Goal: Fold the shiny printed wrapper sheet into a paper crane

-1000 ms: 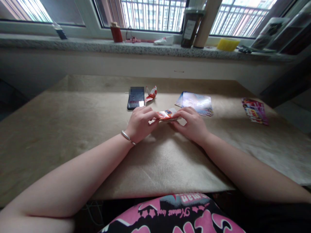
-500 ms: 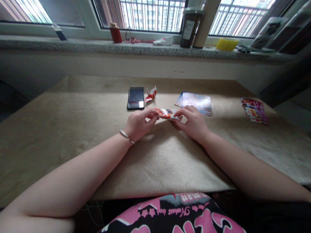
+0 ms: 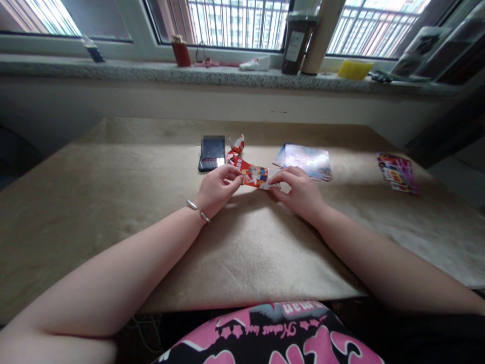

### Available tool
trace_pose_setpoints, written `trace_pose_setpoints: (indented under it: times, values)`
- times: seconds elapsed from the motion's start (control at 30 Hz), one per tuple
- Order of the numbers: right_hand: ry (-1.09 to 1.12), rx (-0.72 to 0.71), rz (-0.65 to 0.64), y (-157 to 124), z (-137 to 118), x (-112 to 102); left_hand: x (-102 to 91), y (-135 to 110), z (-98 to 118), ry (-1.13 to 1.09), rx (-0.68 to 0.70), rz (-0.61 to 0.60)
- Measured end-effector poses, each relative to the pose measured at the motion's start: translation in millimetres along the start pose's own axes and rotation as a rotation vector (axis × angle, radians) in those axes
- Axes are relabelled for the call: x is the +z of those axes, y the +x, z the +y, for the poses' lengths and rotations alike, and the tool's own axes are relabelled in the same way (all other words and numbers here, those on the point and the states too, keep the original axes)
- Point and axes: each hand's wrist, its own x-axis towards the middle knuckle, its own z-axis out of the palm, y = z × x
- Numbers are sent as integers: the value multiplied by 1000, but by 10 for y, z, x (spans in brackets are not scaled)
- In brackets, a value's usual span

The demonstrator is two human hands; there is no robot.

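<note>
Both of my hands pinch a small folded piece of red and white printed paper (image 3: 254,176) a little above the tan table (image 3: 94,202). My left hand (image 3: 217,189), with a silver bracelet on its wrist, grips the paper's left end with closed fingers. My right hand (image 3: 299,192) grips the right end the same way. The paper is tilted so that its printed face shows toward me.
A dark phone (image 3: 212,154) lies just beyond my hands, with a finished folded paper figure (image 3: 237,144) beside it. A stack of printed sheets (image 3: 308,161) lies to the right, and a pink sheet (image 3: 397,173) further right. The windowsill (image 3: 227,76) holds jars and small items.
The folded paper has been lifted off the table and tipped up, so its red printed face now shows. Both hands rose slightly with it.
</note>
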Motion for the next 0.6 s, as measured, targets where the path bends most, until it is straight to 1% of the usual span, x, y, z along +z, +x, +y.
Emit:
trace_pose_setpoints:
  times: [0.13,0.27,0.3,0.4,0.5,0.6]
  values:
    - [27,31,-1,-5,0,3,12,0,10,-70,-33,10]
    - [72,107,6,-4,6,0,21,20,-57,-129,-11,-16]
    - [90,128,9,-1,10,1,24,26,-79,-142,-1,-5]
    - [180,196,38,6,29,20,30,33,-113,-154,20,-52]
    - [305,283,81,4,67,68,32,22,-92,-150,39,-113]
    - [421,363,64,-10,121,122,37,14,-58,-143,59,-135]
